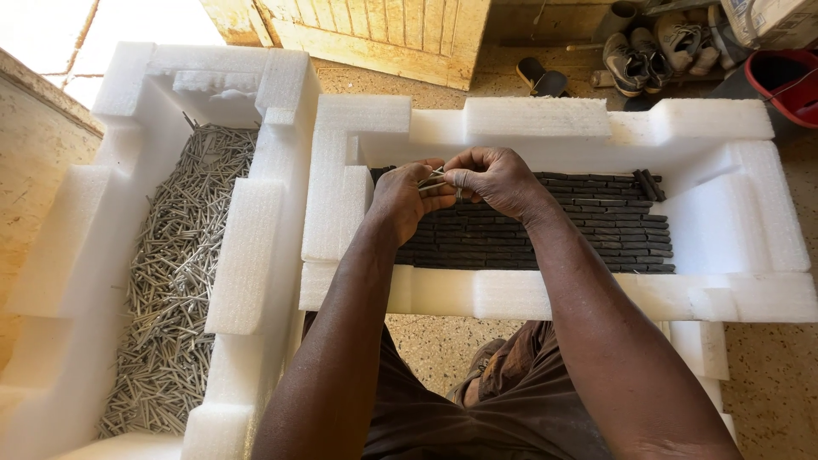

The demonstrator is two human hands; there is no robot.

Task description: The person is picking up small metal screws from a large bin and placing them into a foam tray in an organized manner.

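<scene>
My left hand [407,200] grips a small bundle of thin metal pins [433,180], their ends sticking out toward the right. My right hand [496,181] meets it from the right and pinches the tips of those pins between thumb and fingers. Both hands hover over the right white foam tray [545,294], which holds neat rows of dark strips [596,230] stacked flat. To the left, a second white foam tray [251,255] is filled with a loose heap of grey metal pins [175,273].
Several shoes [652,51] lie on the speckled floor at the back right, next to a red basin [788,85]. A wooden door panel [375,34] stands behind the trays. My knees in brown cloth [503,392] are below the right tray.
</scene>
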